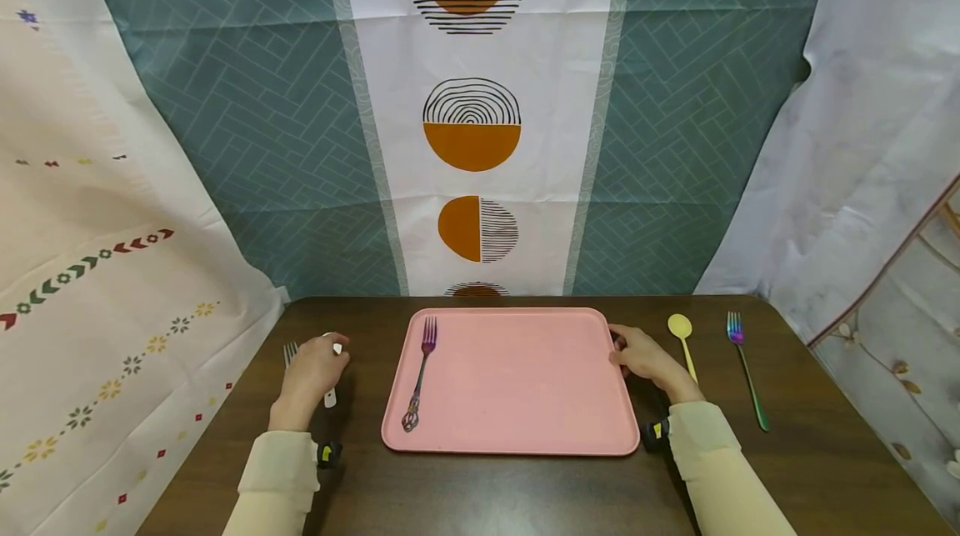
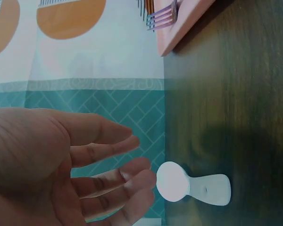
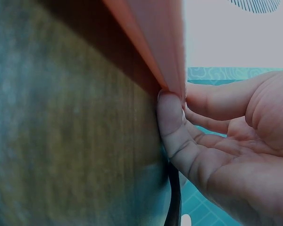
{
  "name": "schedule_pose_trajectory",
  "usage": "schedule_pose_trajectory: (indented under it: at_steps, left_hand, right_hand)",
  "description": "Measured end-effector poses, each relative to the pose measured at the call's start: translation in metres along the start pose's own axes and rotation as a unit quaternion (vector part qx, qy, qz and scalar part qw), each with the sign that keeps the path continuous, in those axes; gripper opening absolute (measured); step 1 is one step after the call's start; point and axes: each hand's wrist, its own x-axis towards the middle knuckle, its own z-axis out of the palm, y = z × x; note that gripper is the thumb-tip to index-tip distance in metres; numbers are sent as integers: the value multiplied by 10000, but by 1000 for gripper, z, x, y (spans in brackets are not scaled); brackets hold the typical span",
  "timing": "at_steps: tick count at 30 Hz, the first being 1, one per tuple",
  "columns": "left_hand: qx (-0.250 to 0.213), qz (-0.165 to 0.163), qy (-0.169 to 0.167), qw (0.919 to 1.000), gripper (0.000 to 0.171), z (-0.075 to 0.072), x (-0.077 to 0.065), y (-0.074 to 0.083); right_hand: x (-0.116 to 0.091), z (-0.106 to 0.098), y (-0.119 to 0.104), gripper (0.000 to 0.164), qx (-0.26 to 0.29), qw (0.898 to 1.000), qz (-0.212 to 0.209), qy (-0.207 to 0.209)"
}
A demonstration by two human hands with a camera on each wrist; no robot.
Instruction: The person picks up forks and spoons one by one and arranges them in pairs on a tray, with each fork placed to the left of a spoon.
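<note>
A pink rectangular tray (image 1: 517, 382) lies on the wooden table, and a fork (image 1: 420, 378) with purple tines and an ornate handle rests along its left side. My right hand (image 1: 643, 355) pinches the tray's right rim between thumb and fingers; the right wrist view shows a fingertip (image 3: 170, 113) pressed against the rim's corner. To the left of the tray, my left hand (image 1: 315, 373) hovers over a short white spoon (image 2: 210, 189). Its fingers are loosely bent, and nothing lies between them. The hand partly covers the spoon in the head view.
Another fork (image 1: 290, 352) shows its tines behind my left hand. A yellow spoon (image 1: 681, 328) lies just beyond my right wrist, with a rainbow-coloured fork (image 1: 742, 353) farther right. Patterned cloth (image 1: 472, 144) hangs at the table's back edge, with more cloth along both sides.
</note>
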Motion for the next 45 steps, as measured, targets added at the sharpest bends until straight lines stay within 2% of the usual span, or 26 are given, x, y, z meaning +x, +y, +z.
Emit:
schedule_pose_trajectory:
  at_steps: [11, 21, 36, 45]
  left_hand:
    - [227, 28, -116, 9997, 41, 2, -1, -5]
    - [216, -64, -194, 9996, 43, 3, -1, -7]
    - [197, -449, -361, 9981, 48, 4, -4, -16]
    - [322, -612, -548, 9961, 43, 4, -7, -16]
  right_hand:
    - [0, -1, 2, 66, 66, 10000, 27, -67]
    - [-1, -1, 0, 65, 46, 10000, -31, -42]
    - [0, -2, -1, 66, 30, 10000, -39, -62]
    - [-1, 0, -2, 65, 64, 10000, 29, -65]
